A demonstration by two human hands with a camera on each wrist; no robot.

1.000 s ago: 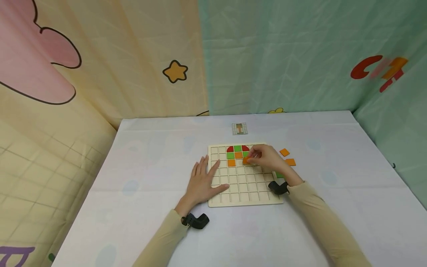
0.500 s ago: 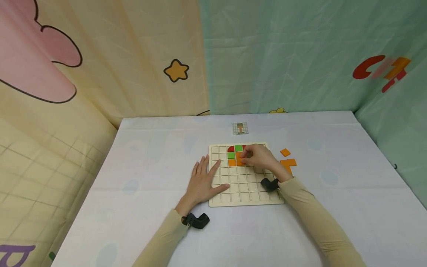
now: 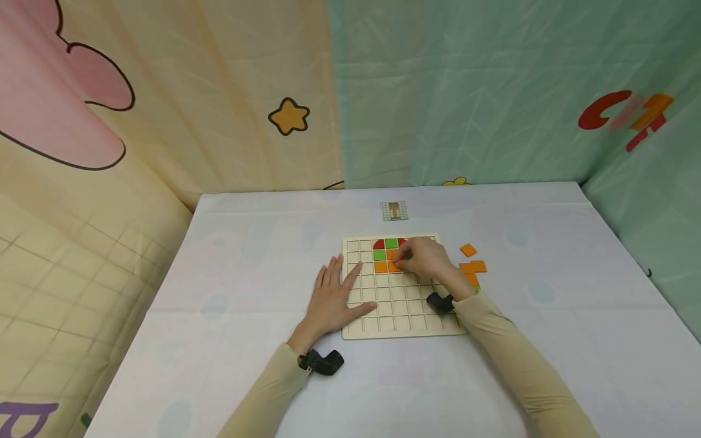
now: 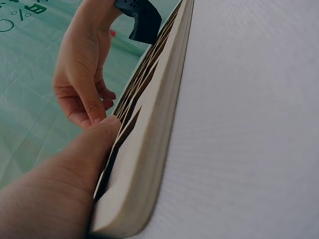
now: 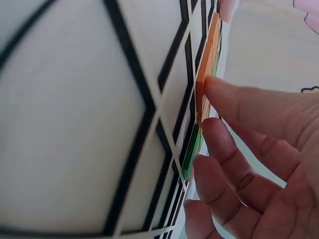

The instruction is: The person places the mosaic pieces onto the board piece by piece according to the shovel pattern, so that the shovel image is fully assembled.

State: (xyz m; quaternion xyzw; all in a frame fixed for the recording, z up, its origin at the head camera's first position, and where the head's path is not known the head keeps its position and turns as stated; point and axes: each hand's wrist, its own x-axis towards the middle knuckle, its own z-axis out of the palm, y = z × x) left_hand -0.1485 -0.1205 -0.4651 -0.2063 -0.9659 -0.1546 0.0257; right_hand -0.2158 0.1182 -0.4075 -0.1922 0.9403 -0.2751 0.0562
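Note:
A pale wooden grid board (image 3: 405,313) lies on the table, its far cells filled with red (image 3: 378,244), green (image 3: 380,255) and orange tiles (image 3: 380,267). My left hand (image 3: 331,299) rests spread on the board's left side, thumb and index finger over the grid. In the left wrist view its thumb (image 4: 75,169) lies along the board's edge. With thumb and fingertips my right hand (image 3: 426,258) holds a square orange tile (image 3: 392,267) at its cell, beside the other orange one. The right wrist view has the thumb on this orange tile (image 5: 202,82) and a green tile (image 5: 191,154) behind the fingers.
Loose orange tiles (image 3: 477,266) lie right of the board, with a bit of a green tile (image 3: 478,287) showing by my right forearm. A small card with a gridded picture (image 3: 394,211) lies beyond the board. Printed curtains (image 3: 465,91) surround the table.
My right hand has moved left and slightly down with the orange tile, from above the board into the cell beside the other orange tile. The left hand has stayed put.

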